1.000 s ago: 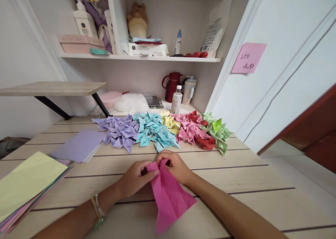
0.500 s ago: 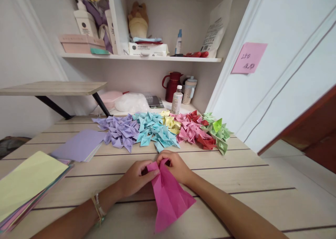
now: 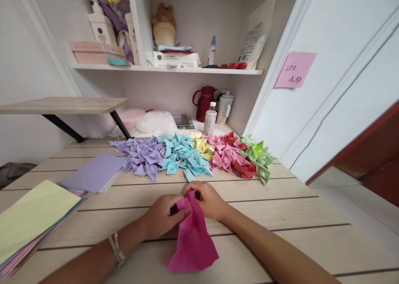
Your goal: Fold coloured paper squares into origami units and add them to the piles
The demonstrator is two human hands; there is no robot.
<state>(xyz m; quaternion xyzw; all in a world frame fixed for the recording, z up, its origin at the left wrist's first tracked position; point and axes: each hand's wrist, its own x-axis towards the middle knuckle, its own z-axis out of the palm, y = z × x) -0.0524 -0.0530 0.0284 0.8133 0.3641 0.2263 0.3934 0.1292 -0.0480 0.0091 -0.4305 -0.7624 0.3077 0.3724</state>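
A magenta sheet of origami paper (image 3: 195,244), creased and partly folded, hangs toward me above the tabletop. My left hand (image 3: 165,215) pinches its upper left edge between thumb and fingers. At the upper right edge my right hand (image 3: 207,198) is closed on the same paper, its fingertips partly hidden behind it. Just beyond my hands lie folded paper pieces in colour groups: purple (image 3: 145,155), light blue (image 3: 187,155), yellow (image 3: 202,144), pink (image 3: 226,155), red (image 3: 245,168) and green (image 3: 263,159).
To the left lie a stack of coloured paper with yellow on top (image 3: 37,217) and a purple sheet pile (image 3: 93,171). A small raised shelf (image 3: 62,105) stands behind them. At the back are a clear bottle (image 3: 210,119), a red jug (image 3: 205,103) and a cup (image 3: 225,107).
The lower part of the magenta paper has swung left, and its bottom edge looks narrower. Both hands keep hold of it and have shifted only slightly.
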